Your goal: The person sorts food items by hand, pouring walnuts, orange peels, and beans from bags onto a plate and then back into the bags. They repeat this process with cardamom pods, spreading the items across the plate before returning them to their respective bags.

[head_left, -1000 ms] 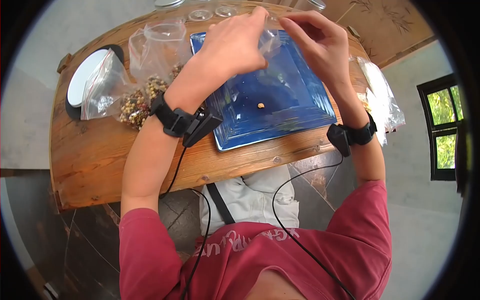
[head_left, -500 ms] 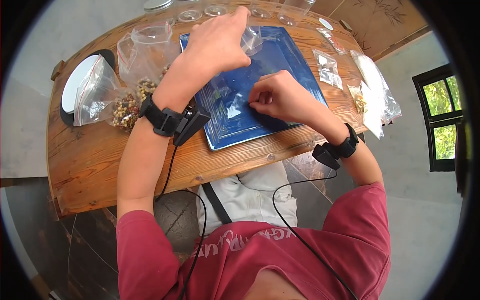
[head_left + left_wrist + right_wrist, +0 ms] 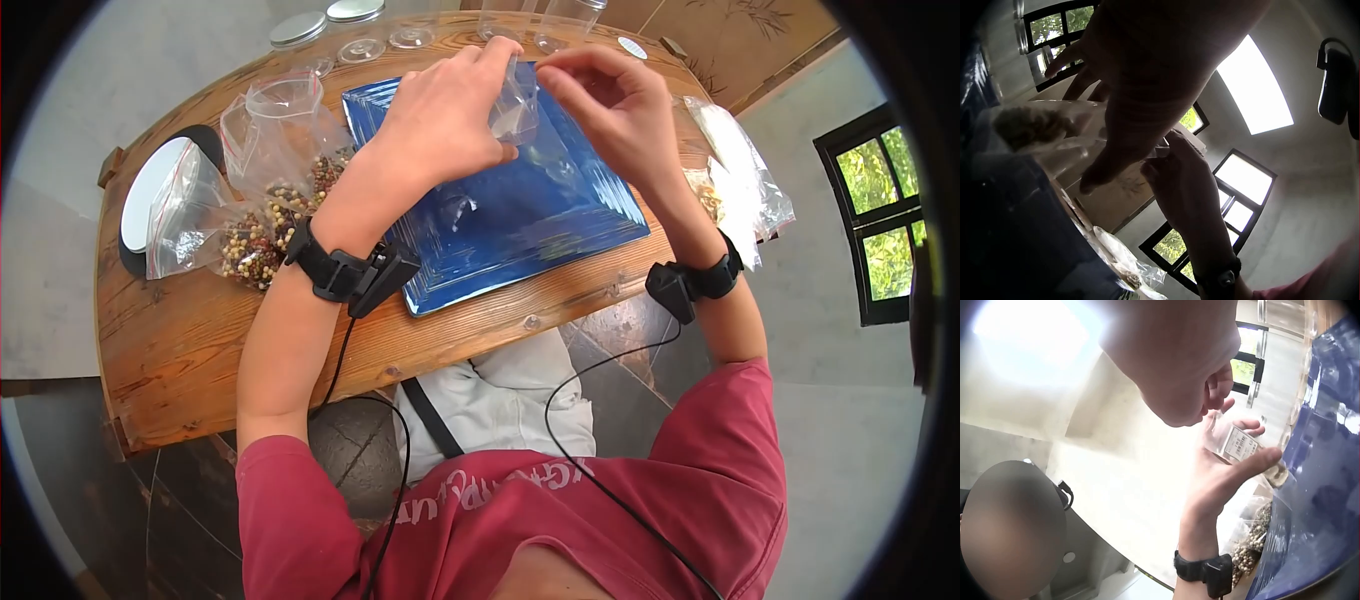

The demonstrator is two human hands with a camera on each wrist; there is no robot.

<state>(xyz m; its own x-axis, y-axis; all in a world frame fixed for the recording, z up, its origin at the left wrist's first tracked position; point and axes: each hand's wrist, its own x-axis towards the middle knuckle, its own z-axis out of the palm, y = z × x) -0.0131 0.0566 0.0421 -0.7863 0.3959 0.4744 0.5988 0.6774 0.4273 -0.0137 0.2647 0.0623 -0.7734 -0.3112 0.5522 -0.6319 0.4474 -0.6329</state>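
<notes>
Over the blue square plate (image 3: 540, 235), my left hand (image 3: 440, 120) holds a small clear plastic bag (image 3: 516, 112) between thumb and fingers. The right wrist view shows a printed label (image 3: 1240, 444) on the bag, and in the left wrist view tan-brown pieces (image 3: 1032, 127) lie inside it. My right hand (image 3: 628, 115) is beside the bag's upper end, its thumb and forefinger tips pinched together at the opening. Whatever is between those fingertips is hidden in the head view. No loose piece shows on the visible part of the plate.
To the left lie a plastic bag of mixed beads or seeds (image 3: 258, 245) and a white round disc (image 3: 155, 205) on a black base. Clear jars (image 3: 360, 45) line the back edge. More plastic bags (image 3: 735, 165) sit at the right.
My right hand went from beside the bag down to the plate, where a small tan piece lay, then back up to the bag's opening. The piece is gone from the plate.
</notes>
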